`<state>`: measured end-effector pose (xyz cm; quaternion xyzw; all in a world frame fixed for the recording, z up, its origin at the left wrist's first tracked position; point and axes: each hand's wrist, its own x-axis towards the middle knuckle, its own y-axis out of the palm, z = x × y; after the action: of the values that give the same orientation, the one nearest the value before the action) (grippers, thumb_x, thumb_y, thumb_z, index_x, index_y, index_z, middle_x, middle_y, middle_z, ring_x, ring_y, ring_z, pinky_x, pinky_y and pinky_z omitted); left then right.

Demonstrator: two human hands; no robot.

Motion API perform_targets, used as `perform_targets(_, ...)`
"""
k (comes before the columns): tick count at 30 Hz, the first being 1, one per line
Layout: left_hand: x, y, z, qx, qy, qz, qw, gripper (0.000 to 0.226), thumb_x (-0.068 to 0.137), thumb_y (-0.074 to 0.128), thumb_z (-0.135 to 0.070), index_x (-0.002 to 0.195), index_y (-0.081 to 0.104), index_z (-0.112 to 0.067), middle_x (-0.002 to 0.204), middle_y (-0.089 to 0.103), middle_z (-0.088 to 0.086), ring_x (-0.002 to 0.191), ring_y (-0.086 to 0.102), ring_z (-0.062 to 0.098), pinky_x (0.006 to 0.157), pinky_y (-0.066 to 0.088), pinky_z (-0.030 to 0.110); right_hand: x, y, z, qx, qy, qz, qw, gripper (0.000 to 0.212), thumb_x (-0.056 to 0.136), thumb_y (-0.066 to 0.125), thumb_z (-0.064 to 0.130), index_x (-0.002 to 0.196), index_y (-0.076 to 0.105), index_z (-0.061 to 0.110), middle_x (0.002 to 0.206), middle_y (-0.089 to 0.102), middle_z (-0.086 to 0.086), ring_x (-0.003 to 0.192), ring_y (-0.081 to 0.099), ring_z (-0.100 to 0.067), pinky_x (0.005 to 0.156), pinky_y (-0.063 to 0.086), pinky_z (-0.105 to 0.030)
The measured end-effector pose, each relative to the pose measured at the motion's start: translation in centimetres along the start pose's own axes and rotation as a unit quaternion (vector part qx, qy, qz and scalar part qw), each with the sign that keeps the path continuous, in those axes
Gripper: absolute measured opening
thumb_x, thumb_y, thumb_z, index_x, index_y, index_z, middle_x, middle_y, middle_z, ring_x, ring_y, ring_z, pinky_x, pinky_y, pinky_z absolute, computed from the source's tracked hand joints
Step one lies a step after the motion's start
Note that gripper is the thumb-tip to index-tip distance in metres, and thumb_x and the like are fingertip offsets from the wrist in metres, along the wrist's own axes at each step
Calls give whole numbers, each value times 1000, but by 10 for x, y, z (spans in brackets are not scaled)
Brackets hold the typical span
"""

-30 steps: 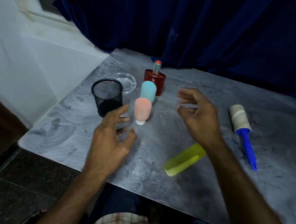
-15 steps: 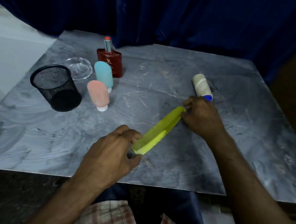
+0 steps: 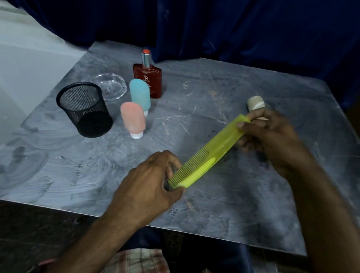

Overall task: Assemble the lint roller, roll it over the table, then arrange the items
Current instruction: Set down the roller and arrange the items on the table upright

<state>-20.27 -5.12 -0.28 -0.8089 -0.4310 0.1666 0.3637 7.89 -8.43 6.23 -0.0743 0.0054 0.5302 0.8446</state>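
A yellow-green comb (image 3: 210,152) is lifted a little off the grey table (image 3: 212,213), tilted from lower left to upper right. My left hand (image 3: 150,187) pinches its toothed end and my right hand (image 3: 268,138) pinches its handle end. The lint roller (image 3: 255,102) lies behind my right hand; only its pale roll end shows, the blue handle is hidden. A black mesh cup (image 3: 85,108) stands at the left. Beside it stand a pink bottle (image 3: 133,120) and a blue bottle (image 3: 139,95), both cap down, with a red perfume bottle (image 3: 148,78) behind them.
A clear glass dish (image 3: 110,86) lies behind the mesh cup. A dark blue curtain (image 3: 225,22) hangs along the table's far edge. A white wall is at the left, and the table's front edge runs just above my lap.
Both hands have taken the comb by its ends and raised it off the table. The view has shifted right since a second ago, then slightly closer.
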Motion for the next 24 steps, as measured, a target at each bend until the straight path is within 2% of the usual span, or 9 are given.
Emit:
perform_targets(4,22,-4,-9,-165,-28,-47,985,14,94,76,-29,103,67,-36,77,73,-9,61,70,8,56,56,29,-27,7,40,28,-116,18,993,17,87,74,20,96,62,11,78,75,-10,66,73,-21,61,63,-30)
perform_targets(8,48,-11,-33,-466,-93,-59,878,9,107,63,-19,107,71,-18,96,81,6,62,75,16,48,61,30,-63,29,56,-56,-247,15,967,20,88,75,20,97,63,7,90,74,-13,79,75,-26,72,64,-33)
perform_targets(10,58,-13,-42,-540,-102,-75,832,16,108,62,-23,112,73,-12,98,82,5,64,76,14,49,61,29,-81,38,54,-131,-297,45,945,13,90,77,15,97,67,13,99,76,-1,93,75,-20,81,62,-31)
perform_targets(12,65,-12,-45,-568,-94,-93,812,17,106,64,-21,116,75,-12,92,81,1,67,75,9,52,60,26,-94,44,48,-187,-333,82,920,12,90,79,6,94,69,13,108,75,3,103,73,-17,85,59,-28)
perform_targets(15,73,-8,-42,-530,-62,-123,837,25,103,68,-8,126,75,-10,98,78,5,76,70,2,65,57,19,-105,46,31,-206,-335,138,909,18,84,70,-8,90,73,9,113,74,1,104,73,-18,83,57,-27)
perform_targets(17,77,-6,-39,-507,-39,-131,851,30,101,68,-2,131,72,-7,95,76,2,76,69,0,68,55,16,-103,46,21,-157,-287,142,934,20,81,65,-10,90,73,6,115,73,-1,98,74,-23,76,60,-38)
perform_targets(20,81,-6,-37,-485,-23,-133,864,39,100,70,2,137,66,-9,89,77,-5,77,72,1,69,57,16,-79,51,12,6,-174,34,984,4,89,66,-4,91,67,-2,104,75,-9,75,75,-26,56,59,-40)
perform_targets(22,83,-5,-38,-474,-20,-127,871,45,100,70,2,141,60,-12,91,80,-3,80,74,8,70,60,20,-50,58,8,48,-111,-42,992,8,95,70,1,99,66,-2,96,74,-12,65,73,-23,49,57,-33)
perform_targets(24,83,-3,-40,-463,-17,-117,878,49,100,70,2,145,56,-14,96,81,2,85,73,20,73,61,26,-23,67,3,58,-69,-54,994,14,94,73,8,105,66,3,92,74,-12,63,71,-22,47,56,-33)
